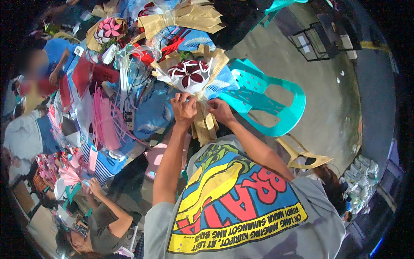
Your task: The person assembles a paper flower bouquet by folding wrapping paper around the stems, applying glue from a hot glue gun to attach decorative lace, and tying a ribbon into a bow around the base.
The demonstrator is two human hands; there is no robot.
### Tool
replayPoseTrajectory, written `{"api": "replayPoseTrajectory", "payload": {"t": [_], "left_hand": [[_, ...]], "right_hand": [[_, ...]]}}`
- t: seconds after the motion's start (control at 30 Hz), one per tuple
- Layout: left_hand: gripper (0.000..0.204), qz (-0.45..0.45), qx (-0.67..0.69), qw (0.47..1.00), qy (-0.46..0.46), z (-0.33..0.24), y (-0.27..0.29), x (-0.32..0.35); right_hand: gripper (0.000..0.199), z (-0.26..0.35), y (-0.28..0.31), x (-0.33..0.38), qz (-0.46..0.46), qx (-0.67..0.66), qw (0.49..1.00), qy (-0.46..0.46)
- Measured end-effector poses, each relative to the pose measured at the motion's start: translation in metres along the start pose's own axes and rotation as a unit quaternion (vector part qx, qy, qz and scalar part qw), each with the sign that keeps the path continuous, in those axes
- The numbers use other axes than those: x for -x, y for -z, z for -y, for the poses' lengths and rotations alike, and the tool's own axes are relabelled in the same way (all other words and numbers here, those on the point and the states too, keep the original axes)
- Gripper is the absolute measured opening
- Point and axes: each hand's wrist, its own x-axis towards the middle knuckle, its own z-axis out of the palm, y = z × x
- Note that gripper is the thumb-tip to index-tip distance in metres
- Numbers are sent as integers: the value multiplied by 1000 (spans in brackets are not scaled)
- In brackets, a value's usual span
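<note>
Head view: cluttered table (146, 108) under patterned blue cloth, turquoise plastic chair (267, 101) just beside. Above the table edge, bouquet (192, 75) of dark red and white blooms in tan paper wrap. Left hand (183, 108) and right hand (220, 110) both closed around its neck, seemingly pinching pale ribbon (202, 100).

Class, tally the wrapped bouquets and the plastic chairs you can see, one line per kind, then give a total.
Wrapped bouquets: 3 (dark red, held; pink; tan-wrapped at top)
Plastic chairs: 2 (teal; tan)
Total: 5
</note>
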Motion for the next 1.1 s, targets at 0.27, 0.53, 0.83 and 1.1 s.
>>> {"api": "replayPoseTrajectory", "payload": {"t": [0.27,0.53,0.83,1.1], "left_hand": [[16,-5,16,1000,-14,6,-5,-3],[12,39,10,999,-21,8,-5,-6],[17,50,22,998,-35,18,-6,3],[21,39,14,998,41,1,-4,6]], "right_hand": [[34,13,6,12,16,28,999,17],[35,27,9,14,-66,105,991,54],[37,68,12,22,-126,279,895,323],[27,65,18,19,-140,273,889,340]]}}
